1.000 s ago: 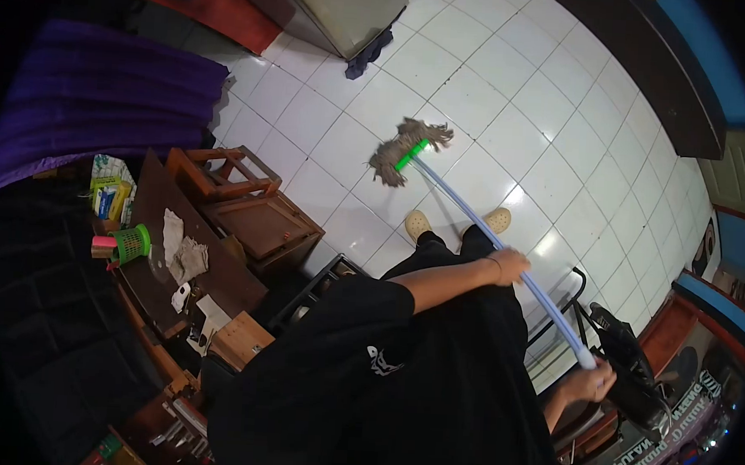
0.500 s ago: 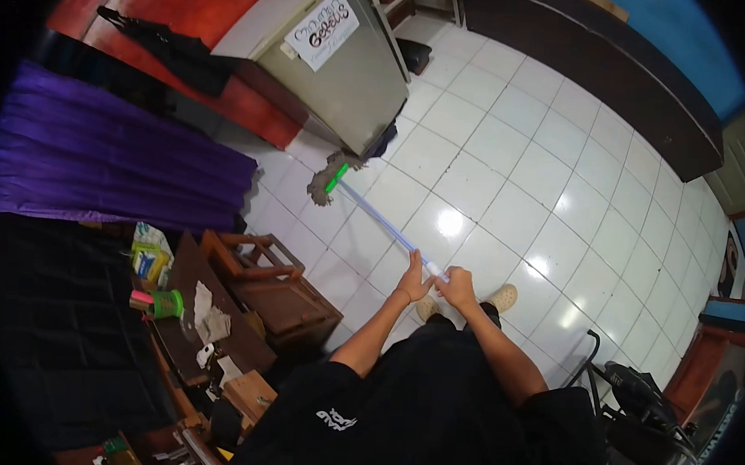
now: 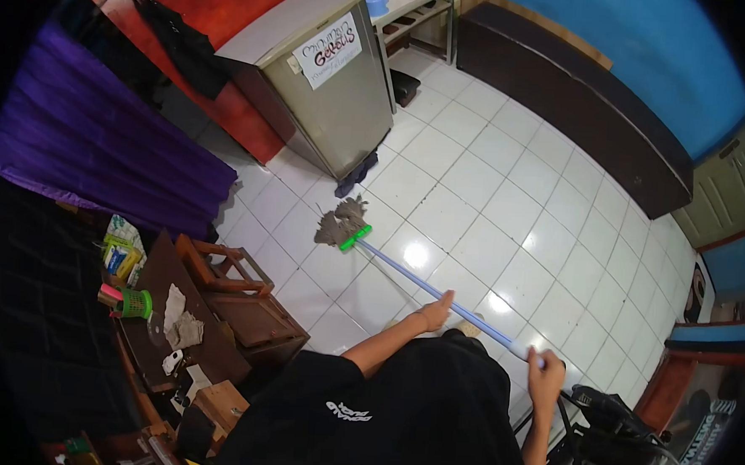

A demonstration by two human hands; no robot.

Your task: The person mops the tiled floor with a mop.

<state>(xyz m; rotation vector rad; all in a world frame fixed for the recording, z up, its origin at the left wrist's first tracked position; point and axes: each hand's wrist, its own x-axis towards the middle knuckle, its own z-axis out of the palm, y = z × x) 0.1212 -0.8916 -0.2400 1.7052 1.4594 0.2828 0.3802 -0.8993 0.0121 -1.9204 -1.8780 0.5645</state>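
A string mop (image 3: 343,223) with a green clamp and grey-brown strands lies on the white tiled floor, just in front of the small fridge. Its light blue handle slants down to the right towards my body. Partway along that handle, my left hand (image 3: 437,311) is closed round the shaft. At the white top end of the handle, my right hand (image 3: 545,372) grips it, out to my right. Part of one beige shoe (image 3: 468,328) shows below the handle.
A grey fridge (image 3: 337,104) with a paper sign stands ahead, a dark cloth (image 3: 357,174) at its base. To my left are a wooden chair (image 3: 255,310), a cluttered brown table (image 3: 144,338) and a purple curtain (image 3: 117,126). A long dark bench (image 3: 573,100) lines the blue wall.
The mop head has been pulled back from the fridge, nearer to me. My right hand has moved right with the handle's end, so my hands are farther apart. The view has shifted.
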